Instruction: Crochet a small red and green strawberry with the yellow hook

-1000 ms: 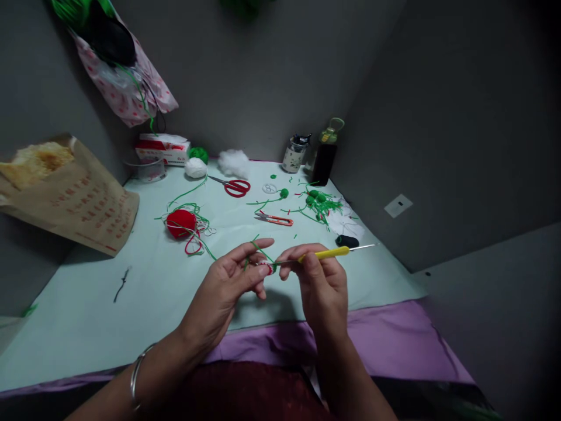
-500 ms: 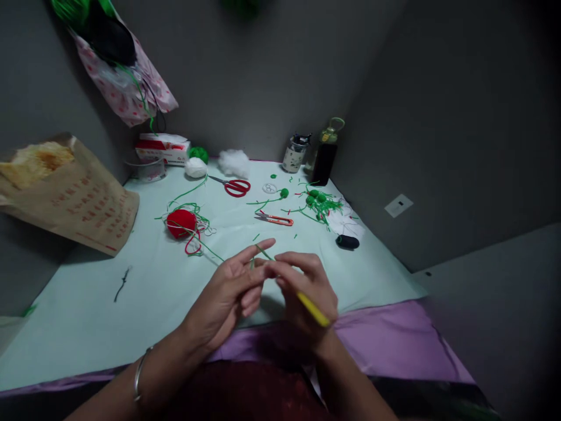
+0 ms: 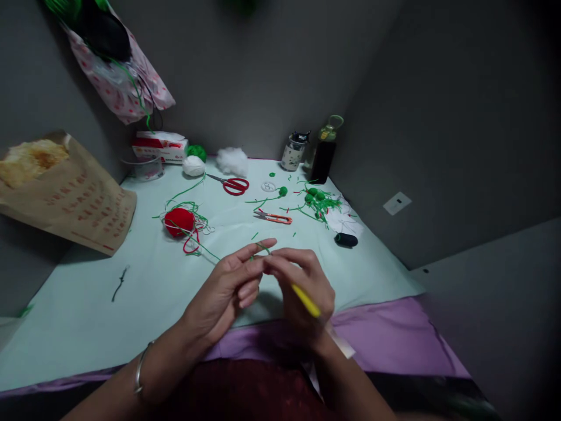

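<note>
Green yarn [image 3: 263, 248] loops over the raised index finger of my left hand [image 3: 234, 280], whose thumb and other fingers pinch near the fingertips. My right hand [image 3: 302, 280] is closed round a crochet hook with a yellow handle [image 3: 307, 301]. Its tip end is hidden where the fingertips of both hands meet. Whatever small work sits between the fingertips cannot be made out. From my left hand a strand trails back over the table to a tangle of green yarn beside a red yarn ball [image 3: 179, 223].
Red-handled scissors [image 3: 235, 186], orange thread snips [image 3: 274, 217] and green yarn scraps [image 3: 322, 200] lie beyond my hands. White stuffing [image 3: 232, 161], a jar [image 3: 293, 153] and a dark bottle [image 3: 323, 158] stand at the back. A paper bag [image 3: 96, 204] with bread is at left.
My right hand has tilted slightly, with the hook's yellow handle shifting a little up and left. The fingertips stay together and the yarn remains over my left index finger.
</note>
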